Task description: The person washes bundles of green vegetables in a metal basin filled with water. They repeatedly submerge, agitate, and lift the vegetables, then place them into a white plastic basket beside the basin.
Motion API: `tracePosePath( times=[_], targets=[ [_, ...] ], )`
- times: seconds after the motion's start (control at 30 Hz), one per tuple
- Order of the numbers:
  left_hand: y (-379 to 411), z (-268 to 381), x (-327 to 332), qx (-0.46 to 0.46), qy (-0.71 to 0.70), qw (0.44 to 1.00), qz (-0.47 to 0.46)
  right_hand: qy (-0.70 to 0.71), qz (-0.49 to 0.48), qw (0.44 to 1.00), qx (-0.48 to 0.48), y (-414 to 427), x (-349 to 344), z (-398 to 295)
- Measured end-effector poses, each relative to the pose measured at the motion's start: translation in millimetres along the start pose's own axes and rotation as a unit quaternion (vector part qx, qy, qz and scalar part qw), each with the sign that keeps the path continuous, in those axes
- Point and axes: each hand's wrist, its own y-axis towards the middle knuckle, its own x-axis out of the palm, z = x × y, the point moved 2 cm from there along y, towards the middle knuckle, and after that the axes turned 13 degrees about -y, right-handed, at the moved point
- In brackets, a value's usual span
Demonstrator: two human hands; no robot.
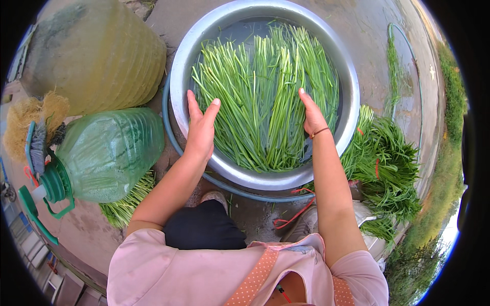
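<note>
A wide metal basin holds water and a thick layer of long green leafy stalks, possibly garlic chives, with their pale ends pointing away from me. My left hand is over the near left rim, thumb and forefinger spread beside the stalks, with nothing seen in its grasp. On the right side of the basin, my right hand rests against the stalks with its thumb raised. Its other fingers are hidden, so I cannot tell whether it grips any.
Left stand a large ribbed yellowish plastic container and a green plastic jug lying on its side. Tied green bundles lie at right, and more stalks under the jug. A blue hoop surrounds the basin's base; a hose crosses wet ground.
</note>
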Motion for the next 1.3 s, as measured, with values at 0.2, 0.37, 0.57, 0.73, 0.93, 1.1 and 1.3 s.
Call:
tracePosePath(
  times=[0.2, 0.37, 0.57, 0.73, 0.93, 1.1, 1.3],
  targets=[
    [12, 5, 2, 0.243, 0.372, 0.888, -0.120, -0.525, 0.164, 0.828, -0.111, -41, -3, -36],
    [20, 1, 28, 0.335, 0.517, 0.736, -0.281, -0.402, 0.113, 0.888, -0.193, -28, 34, -92],
    [25, -17, 14, 0.348, 0.515, 0.724, -0.299, -0.485, 0.128, 0.838, -0.214, 61, 89, -102],
    [27, -14, 13, 0.349, 0.478, 0.752, -0.290, -0.543, 0.161, 0.807, -0.168, 72, 102, -102],
    [24, 7, 6, 0.343, 0.371, 0.851, -0.143, -0.387, 0.103, 0.904, -0.150, 70, 82, -89],
    [24, -6, -1, 0.083, 0.116, 0.990, 0.022, -0.452, 0.177, 0.846, -0.221, 50, 117, -83],
    [98, 2, 28, -0.111, -0.068, 0.989, 0.069, -0.131, -0.125, 0.977, -0.116, 67, 136, -55]
  ],
)
